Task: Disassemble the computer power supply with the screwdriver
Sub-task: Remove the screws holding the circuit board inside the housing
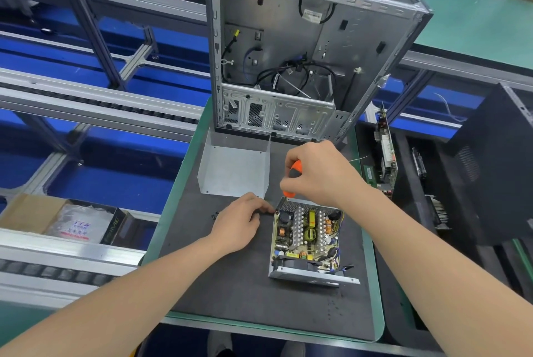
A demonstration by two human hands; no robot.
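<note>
Orange screwdriver (294,174), gripped by the right hand (321,173), stands at the far corner of the open power supply (307,239) on the surface (230,284). The left hand (239,226) rests beside it; I cannot tell its grip.

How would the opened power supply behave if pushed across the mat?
The power supply probably slides rather than tips: it sits low and flat. Likely heavy for its size, given coils and heatsinks. Exposed components look fragile.
</note>
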